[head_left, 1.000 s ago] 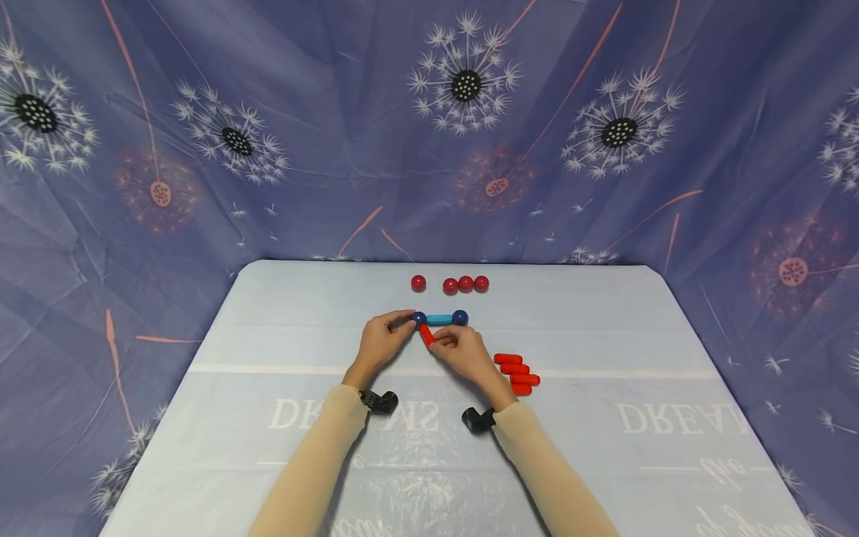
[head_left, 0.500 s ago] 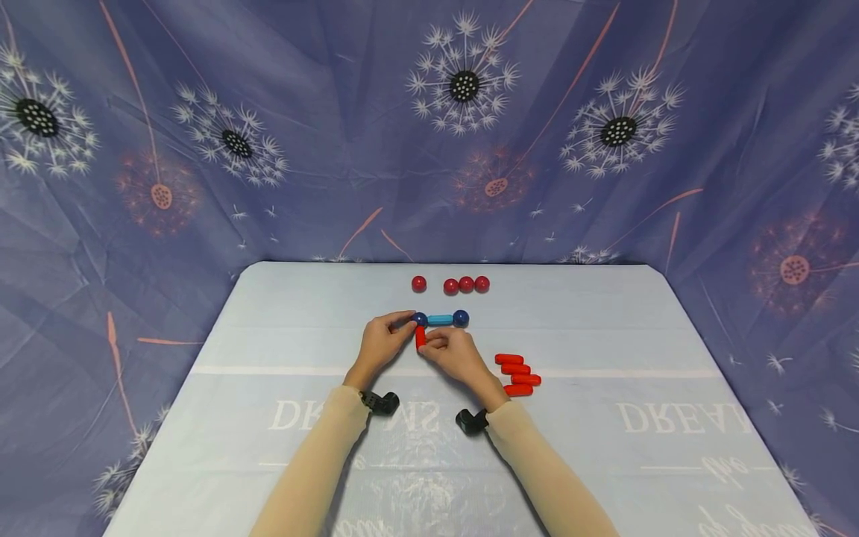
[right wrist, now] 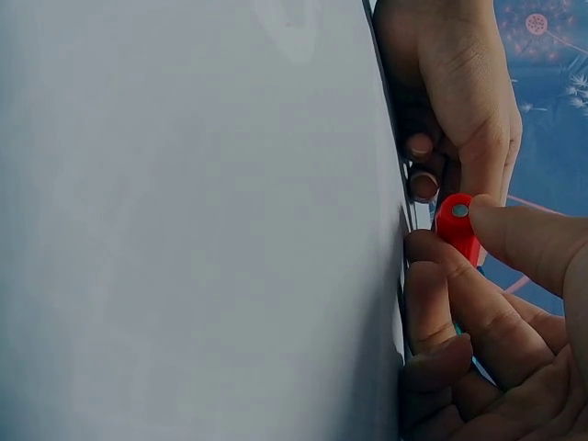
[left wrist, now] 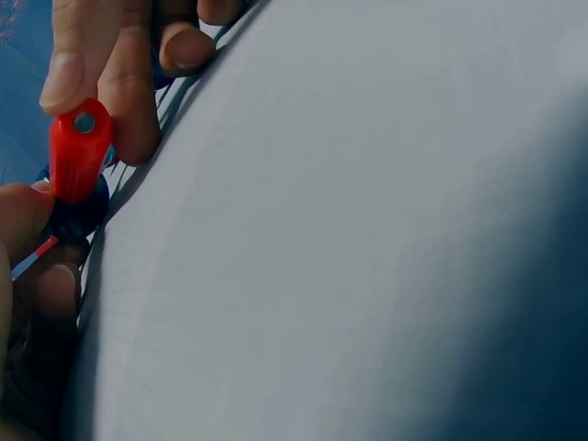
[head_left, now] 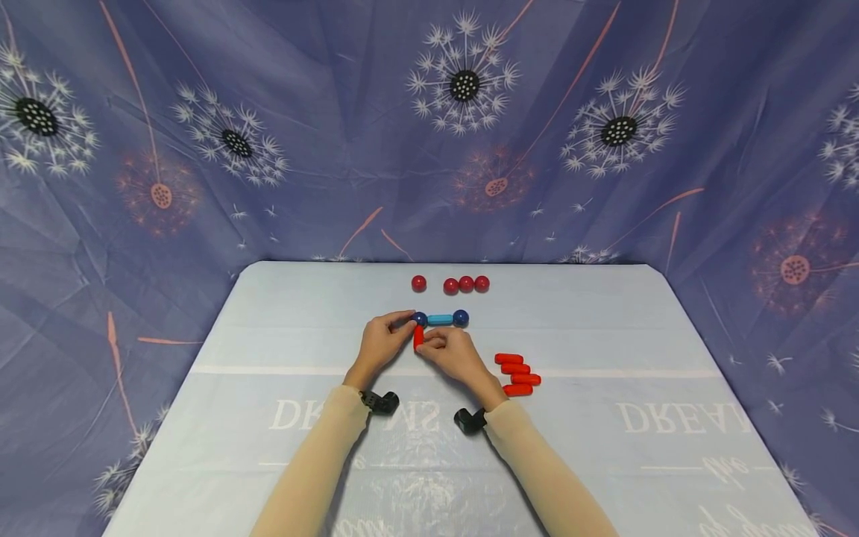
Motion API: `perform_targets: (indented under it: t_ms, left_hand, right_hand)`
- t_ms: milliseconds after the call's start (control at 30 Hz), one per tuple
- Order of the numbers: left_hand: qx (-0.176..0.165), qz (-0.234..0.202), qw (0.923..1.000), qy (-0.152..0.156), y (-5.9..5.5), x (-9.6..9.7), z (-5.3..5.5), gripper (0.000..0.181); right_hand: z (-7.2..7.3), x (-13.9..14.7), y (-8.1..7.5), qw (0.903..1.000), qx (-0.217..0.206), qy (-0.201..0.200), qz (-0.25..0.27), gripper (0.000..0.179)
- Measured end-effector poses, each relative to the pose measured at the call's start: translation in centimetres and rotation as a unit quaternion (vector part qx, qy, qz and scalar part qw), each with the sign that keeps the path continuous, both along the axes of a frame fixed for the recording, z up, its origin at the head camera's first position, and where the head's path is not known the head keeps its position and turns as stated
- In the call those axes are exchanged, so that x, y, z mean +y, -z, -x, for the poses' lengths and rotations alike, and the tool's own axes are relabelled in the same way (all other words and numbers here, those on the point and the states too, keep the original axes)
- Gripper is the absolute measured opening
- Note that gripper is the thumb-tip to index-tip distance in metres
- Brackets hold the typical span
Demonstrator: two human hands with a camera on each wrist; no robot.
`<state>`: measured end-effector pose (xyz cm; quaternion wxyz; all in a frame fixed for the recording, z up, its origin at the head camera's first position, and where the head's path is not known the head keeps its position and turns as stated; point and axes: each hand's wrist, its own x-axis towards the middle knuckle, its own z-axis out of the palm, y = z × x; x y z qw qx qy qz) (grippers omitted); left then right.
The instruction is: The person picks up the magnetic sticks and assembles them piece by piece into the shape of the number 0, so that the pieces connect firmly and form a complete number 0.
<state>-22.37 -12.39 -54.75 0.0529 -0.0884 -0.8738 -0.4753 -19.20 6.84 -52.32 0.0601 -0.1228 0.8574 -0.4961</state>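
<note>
My left hand (head_left: 381,343) pinches a dark blue ball (head_left: 419,319) between thumb and fingers. A light blue rod (head_left: 440,319) runs from that ball to a second dark blue ball (head_left: 460,318) on the right. With thumb and fingertips, my right hand (head_left: 459,356) grips a red rod (head_left: 419,338), whose far end meets the left ball and which points toward me. A small round metal disc shows in the near end of the red rod (left wrist: 78,152) in the left wrist view. The right wrist view has the red rod (right wrist: 456,223) between the right thumb and finger.
Several loose red rods (head_left: 515,369) lie staggered to the right of my right hand. Behind the blue pieces, one red ball (head_left: 419,283) sits apart from a row of red balls (head_left: 466,284). A patterned curtain (head_left: 322,149) hangs past the table's (head_left: 302,291) far edge.
My right hand has shifted slightly left and swung the red rod's near end leftward, from slanted to nearly straight toward me. The left hand stays at the ball.
</note>
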Motion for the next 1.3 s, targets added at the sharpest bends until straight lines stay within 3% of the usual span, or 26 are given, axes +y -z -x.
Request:
perform_targets:
  t_ms: [533,733,967,1300]
  left_hand:
    - [0.001,0.008,1.0,0.001,0.1,-0.2,0.0,0.029]
    - [-0.003,-0.001,1.0,0.004,-0.2,-0.2,-0.1,0.029]
    - [-0.003,-0.006,1.0,0.004,-0.2,-0.3,0.1,0.03]
    - [-0.023,-0.006,0.9997,0.006,-0.2,-0.2,-0.1,0.031]
  right_hand:
    - [0.2,0.3,-0.4,0.9994,-0.005,-0.033,-0.005,0.027]
    - [0.6,0.6,-0.9,0.9976,-0.001,-0.057,-0.04,0.03]
    - [1.8,1.8,-2.2,0.9917,0.029,-0.089,-0.089,0.03]
    - [4.4,4.6,-4.7,0.9868,0.057,-0.089,-0.123,0.039]
